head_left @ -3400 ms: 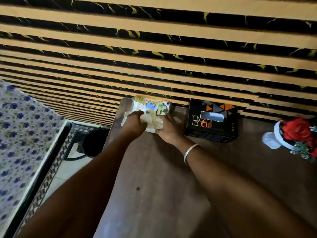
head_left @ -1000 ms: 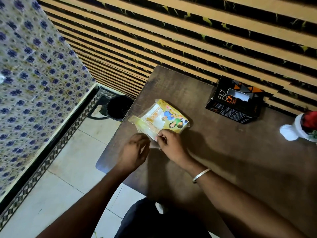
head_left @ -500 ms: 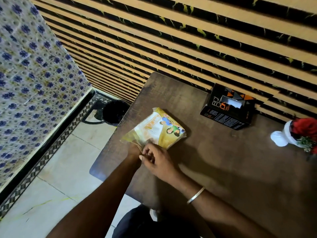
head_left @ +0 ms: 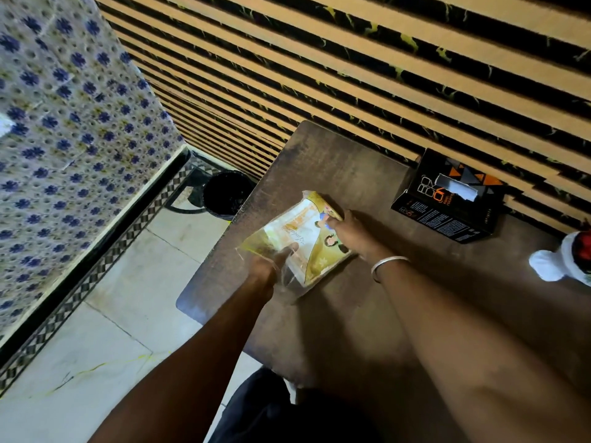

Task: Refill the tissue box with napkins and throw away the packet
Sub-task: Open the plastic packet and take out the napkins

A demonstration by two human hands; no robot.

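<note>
1. The napkin packet lies at an angle on the brown surface, just left of the frame's middle. It is yellow and white, with cartoon figures and a line of orange cursive script too blurred to read.
2. The left hand grasps the packet's lower-left, clear plastic end. Its fingers are curled onto the wrapper.
3. The right hand holds the packet's right edge, with its fingers bent and pinching by the printed figures. A silver bangle sits on that wrist.
4. The tissue box stands apart at right of centre against the slatted wall. It is black with orange triangles and large white and orange block letters, only partly legible. Its top slot shows something pale inside, and the fine white print on its side is too small to read.
5. A black bin stands on the floor left of the surface.
6. A white vase of red flowers sits at the right edge.
</note>
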